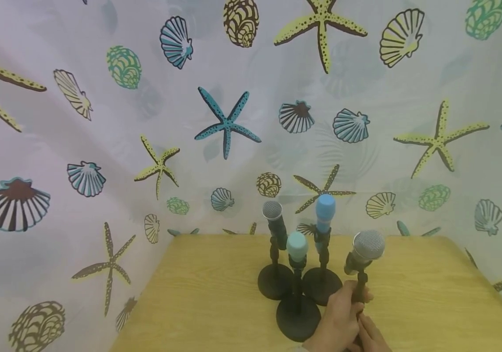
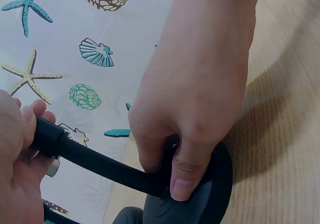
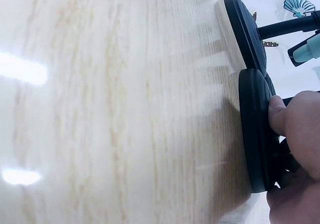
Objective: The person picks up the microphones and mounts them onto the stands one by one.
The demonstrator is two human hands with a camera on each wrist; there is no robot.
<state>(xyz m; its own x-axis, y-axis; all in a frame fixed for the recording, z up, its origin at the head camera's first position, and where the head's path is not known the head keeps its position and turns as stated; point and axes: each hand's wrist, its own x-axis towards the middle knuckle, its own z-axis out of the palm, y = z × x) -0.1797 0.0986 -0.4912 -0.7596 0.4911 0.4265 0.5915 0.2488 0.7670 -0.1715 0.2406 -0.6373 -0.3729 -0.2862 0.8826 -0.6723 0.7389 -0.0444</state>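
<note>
A desk microphone stand (image 1: 362, 279) with a silver-mesh microphone (image 1: 368, 244) on top is between both hands. My left hand (image 1: 336, 315) grips the upper part of its pole, fingers curled round the collar. Lower down, my right hand (image 1: 372, 337) holds the foot of the pole, its thumb and fingers pinching just above the round black base (image 3: 255, 129). In the left wrist view, the right hand (image 2: 195, 94) reaches down from the top to that base, while the left hand (image 2: 17, 159) shows at the left edge.
Left of the hands, three more stands cluster on the wooden table (image 1: 207, 293), carrying a teal-topped microphone (image 1: 297, 247), a blue-topped microphone (image 1: 325, 210) and another silver-mesh microphone (image 1: 272, 211). Behind the table hangs a seashell-print curtain (image 1: 251, 171).
</note>
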